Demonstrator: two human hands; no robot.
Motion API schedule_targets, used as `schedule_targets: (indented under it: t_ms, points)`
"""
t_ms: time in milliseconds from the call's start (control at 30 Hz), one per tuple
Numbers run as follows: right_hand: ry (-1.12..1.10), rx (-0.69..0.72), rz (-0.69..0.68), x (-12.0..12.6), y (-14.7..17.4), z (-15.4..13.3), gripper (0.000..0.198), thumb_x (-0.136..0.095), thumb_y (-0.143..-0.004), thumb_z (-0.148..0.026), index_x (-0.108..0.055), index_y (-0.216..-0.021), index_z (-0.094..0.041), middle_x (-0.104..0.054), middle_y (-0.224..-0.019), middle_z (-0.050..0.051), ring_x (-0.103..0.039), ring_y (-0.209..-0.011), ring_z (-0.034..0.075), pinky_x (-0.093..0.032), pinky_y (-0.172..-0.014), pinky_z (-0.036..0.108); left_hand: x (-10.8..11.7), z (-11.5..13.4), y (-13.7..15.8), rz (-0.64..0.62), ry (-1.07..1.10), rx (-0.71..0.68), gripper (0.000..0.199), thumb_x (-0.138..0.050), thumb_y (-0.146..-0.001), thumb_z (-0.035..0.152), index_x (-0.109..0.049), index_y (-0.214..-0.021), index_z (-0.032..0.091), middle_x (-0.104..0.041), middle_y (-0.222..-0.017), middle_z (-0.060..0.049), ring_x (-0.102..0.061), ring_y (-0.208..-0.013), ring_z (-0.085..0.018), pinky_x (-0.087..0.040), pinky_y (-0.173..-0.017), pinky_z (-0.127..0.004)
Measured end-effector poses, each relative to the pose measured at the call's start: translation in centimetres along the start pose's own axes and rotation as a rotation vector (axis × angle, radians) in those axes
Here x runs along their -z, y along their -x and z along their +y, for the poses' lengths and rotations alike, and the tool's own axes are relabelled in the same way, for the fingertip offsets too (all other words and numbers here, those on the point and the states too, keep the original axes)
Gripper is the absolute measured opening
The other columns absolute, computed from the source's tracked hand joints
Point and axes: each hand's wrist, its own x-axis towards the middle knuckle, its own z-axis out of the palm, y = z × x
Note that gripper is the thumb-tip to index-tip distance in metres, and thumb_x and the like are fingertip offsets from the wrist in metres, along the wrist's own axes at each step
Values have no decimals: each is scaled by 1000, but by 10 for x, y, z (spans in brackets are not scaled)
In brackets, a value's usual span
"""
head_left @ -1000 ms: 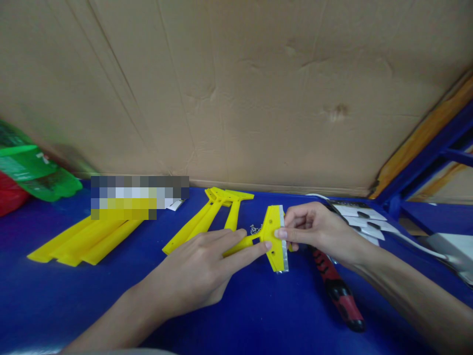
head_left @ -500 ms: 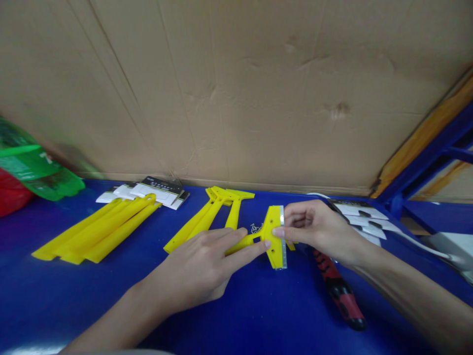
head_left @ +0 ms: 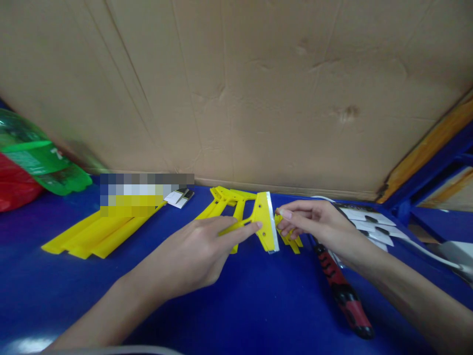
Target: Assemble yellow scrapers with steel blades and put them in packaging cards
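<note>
My left hand (head_left: 199, 246) is closed around the handle of a yellow scraper (head_left: 264, 222), its index finger stretched along the head. A metal blade strip (head_left: 273, 222) runs along the head's right edge, and two dark holes show in the yellow plastic. Just right of the blade, my right hand (head_left: 310, 217) has thumb and fingertips pinched together, apart from the scraper. Whatever is in the pinch is too small to name. Small yellow plastic pieces (head_left: 293, 242) lie on the table under its fingers. Behind the left hand lie more yellow scraper handles (head_left: 225, 195).
On the blue table (head_left: 258, 305), yellow sleeves (head_left: 99, 236) lie left beside cards (head_left: 179, 198). A red-black screwdriver (head_left: 343, 291) lies right, near packaging cards (head_left: 377, 229) and a white cable (head_left: 436, 256). A green bottle (head_left: 48, 158) and red bag (head_left: 16, 182) are far left; cardboard (head_left: 236, 98) stands behind.
My right hand has come off the scraper's blade edge and is now pinched just to its right. The left hand has shifted slightly left and up with the scraper.
</note>
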Motion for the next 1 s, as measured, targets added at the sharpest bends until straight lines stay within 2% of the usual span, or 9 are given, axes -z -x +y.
schedule_targets:
  t_ms: [100, 167, 300, 400, 633, 1000]
  points:
    - [397, 176, 62, 0, 0, 5, 11, -68, -90, -27, -77, -88, -21, -80, -84, 5, -73, -76, 21, -54, -70, 33, 8, -11, 3, -32, -14, 88, 52, -47, -97, 5, -60, -145, 21, -76, -100, -8, -75, -83, -20, -63, -76, -31]
    - [642, 287, 53, -2, 2, 8, 12, -66, -88, -16, -75, -84, -23, -79, -85, 3, -71, -76, 20, -52, -72, 33, 12, -15, 4, -59, -20, 119, 52, -47, -97, 6, -60, -145, 22, -76, -96, -7, -74, -80, -19, -61, -73, -28]
    - [874, 387, 35, -8, 2, 17, 16, -67, -89, -11, -75, -90, -25, -75, -91, 4, -70, -84, 21, -52, -77, 33, 14, -15, 5, -93, -16, 148, 50, -48, -99, 8, -59, -146, 22, -75, -97, -7, -74, -80, -21, -62, -72, -33]
    - [943, 419, 25, -10, -2, 22, 17, -66, -91, -11, -75, -94, -25, -72, -93, 6, -69, -88, 22, -52, -79, 33, 13, -12, 5, -96, -9, 161, 50, -49, -99, 9, -59, -146, 22, -76, -101, -9, -75, -82, -23, -63, -75, -37]
    - [1020, 425, 12, -14, -7, 25, 22, -59, -96, -11, -76, -99, -24, -71, -93, 7, -68, -85, 20, -50, -75, 32, 10, -11, 5, -75, 1, 153, 50, -50, -98, 8, -63, -143, 23, -77, -104, -9, -76, -83, -22, -63, -80, -35]
    - [1085, 302, -72, -17, -4, 12, 25, -59, -91, -3, -77, -100, -20, -74, -97, 10, -68, -91, 26, -43, -73, 33, 10, -4, 1, -139, 4, 144, 53, -49, -98, 8, -58, -147, 23, -77, -107, -9, -76, -85, -25, -63, -75, -39]
